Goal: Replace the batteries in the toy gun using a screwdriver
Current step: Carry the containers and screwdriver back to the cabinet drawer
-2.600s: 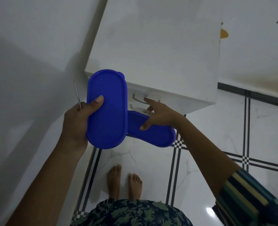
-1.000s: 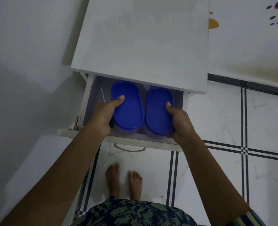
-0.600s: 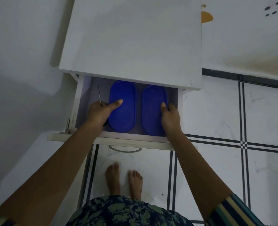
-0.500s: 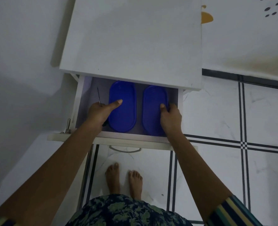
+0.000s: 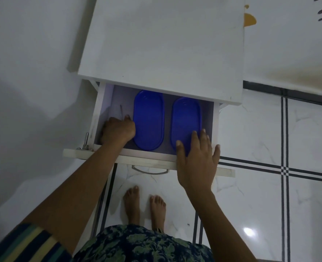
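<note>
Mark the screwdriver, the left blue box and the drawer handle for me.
screwdriver (image 5: 121, 110): head view, on the thin metal shaft.
left blue box (image 5: 148, 118): head view, middle of its lid.
drawer handle (image 5: 150, 172): head view, middle of the metal bar.

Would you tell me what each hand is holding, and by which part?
The left hand grips the screwdriver at its handle end, hidden in the fist; only the thin shaft shows. The right hand holds nothing, fingers straight over a blue container.
</note>
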Demonstrator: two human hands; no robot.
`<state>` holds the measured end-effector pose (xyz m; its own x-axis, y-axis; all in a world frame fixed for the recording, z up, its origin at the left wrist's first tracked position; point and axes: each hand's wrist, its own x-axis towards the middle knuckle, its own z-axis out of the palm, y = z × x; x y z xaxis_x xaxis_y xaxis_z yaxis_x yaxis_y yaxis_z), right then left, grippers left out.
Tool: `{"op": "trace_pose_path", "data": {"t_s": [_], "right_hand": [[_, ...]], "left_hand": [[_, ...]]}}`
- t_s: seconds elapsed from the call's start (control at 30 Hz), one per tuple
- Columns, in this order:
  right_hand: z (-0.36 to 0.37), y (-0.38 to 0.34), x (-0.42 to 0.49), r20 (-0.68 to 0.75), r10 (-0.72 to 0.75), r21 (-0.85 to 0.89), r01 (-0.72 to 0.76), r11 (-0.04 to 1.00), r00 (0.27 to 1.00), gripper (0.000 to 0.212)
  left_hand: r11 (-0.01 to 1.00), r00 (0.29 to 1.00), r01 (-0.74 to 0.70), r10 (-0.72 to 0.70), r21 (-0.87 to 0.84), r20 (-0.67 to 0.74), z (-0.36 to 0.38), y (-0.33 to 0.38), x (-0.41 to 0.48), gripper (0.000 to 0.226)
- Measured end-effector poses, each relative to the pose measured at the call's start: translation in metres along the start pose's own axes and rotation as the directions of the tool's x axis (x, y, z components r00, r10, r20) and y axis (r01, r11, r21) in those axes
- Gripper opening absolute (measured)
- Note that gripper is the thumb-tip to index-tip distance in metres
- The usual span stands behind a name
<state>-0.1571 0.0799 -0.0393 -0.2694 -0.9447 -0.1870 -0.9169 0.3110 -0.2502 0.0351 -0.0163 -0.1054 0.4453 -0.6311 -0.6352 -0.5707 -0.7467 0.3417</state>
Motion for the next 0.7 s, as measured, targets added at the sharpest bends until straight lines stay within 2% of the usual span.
{"op": "trace_pose_path", "data": {"t_s": [0.1,0.17,0.23,0.3,0.43,0.57,0.7], "right_hand": [[0.007,0.000,-0.004,-0.100,-0.065,-0.093,0.056,0.994,0.993,0.067],[0.009,0.000,-0.003,-0.127,-0.095,-0.122,0.080,0.989,0.987,0.068],[0.009,-0.001,-0.003,-0.163,-0.126,-0.136,0.105,0.985,0.978,0.069],[0.009,-0.001,-0.001,-0.205,-0.157,-0.138,0.130,0.982,0.966,0.071],[0.007,-0.004,0.013,-0.280,-0.213,-0.149,0.177,0.973,0.936,0.074],[0.002,-0.012,0.046,-0.344,-0.293,-0.177,0.245,0.953,0.892,0.078],[-0.005,-0.018,0.086,-0.324,-0.445,-0.287,0.362,0.887,0.835,0.087]], "left_hand": [[0.994,0.997,-0.075,0.077,0.074,-0.029,-0.012,-0.001,-0.013,0.048],[0.955,0.955,-0.249,0.270,0.164,-0.121,-0.024,-0.003,-0.034,0.041],[0.840,0.807,-0.492,0.538,0.227,-0.243,-0.036,-0.011,-0.065,0.044],[0.725,0.674,-0.639,0.688,0.255,-0.269,-0.038,-0.024,-0.089,0.054],[0.523,0.509,-0.677,0.841,0.518,-0.184,-0.025,-0.036,-0.080,0.071],[0.472,0.431,-0.611,0.872,0.636,-0.233,-0.027,-0.008,-0.056,0.074],[0.325,0.349,-0.624,0.930,0.711,-0.119,-0.037,0.024,-0.034,0.080]]}}
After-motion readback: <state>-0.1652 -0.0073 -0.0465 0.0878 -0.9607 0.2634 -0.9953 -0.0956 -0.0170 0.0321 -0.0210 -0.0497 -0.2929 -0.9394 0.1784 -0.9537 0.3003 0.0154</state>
